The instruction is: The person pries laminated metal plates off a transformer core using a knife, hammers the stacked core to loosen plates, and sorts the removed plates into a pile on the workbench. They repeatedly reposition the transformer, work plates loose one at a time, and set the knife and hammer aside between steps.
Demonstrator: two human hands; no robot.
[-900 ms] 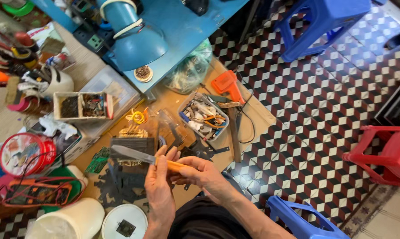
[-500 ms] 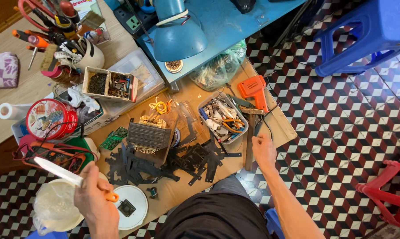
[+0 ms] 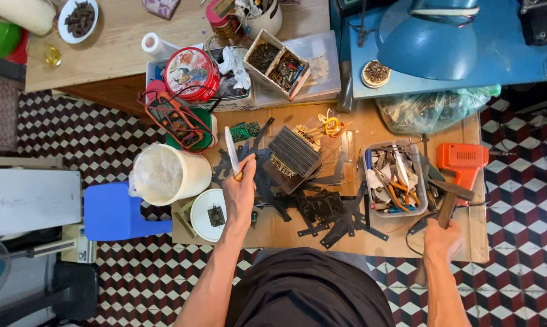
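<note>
Left hand (image 3: 240, 191): closed around the handle of a knife (image 3: 232, 151), its pale blade pointing away from the person, up and slightly to the left of the fist. Right hand (image 3: 441, 237): closed around the wooden handle of a hammer (image 3: 450, 197), whose dark metal head lay crosswise just beyond the fingers. The two hands were well apart, both over a low plywood bench (image 3: 376, 239). Between them: a scatter of flat black metal pieces (image 3: 322, 209), and further from the person a block of stacked laminations (image 3: 294, 152), tilted, with yellow wire loops (image 3: 332, 126) just beyond it. Just left of the right hand: a clear plastic tray (image 3: 396, 180) filled with pliers and small tools. Just beyond the right hand: an orange power tool (image 3: 462, 160), touching or nearly touching the hammer head; which could not be told. Close below and left of the left hand: a white round lid (image 3: 208, 215) carrying a small dark part. Further left of it: a cream-coloured bucket (image 3: 167, 174) covered with clear film, and a blue plastic stool (image 3: 119, 212) on the chequered floor (image 3: 79, 133). Beyond the left hand: a green circuit board (image 3: 245, 130), a red round tin (image 3: 191, 72), and a divided cardboard box (image 3: 277, 63) of small parts. Far beyond the right hand: a blue lamp shade (image 3: 428, 42) on a blue surface.
</note>
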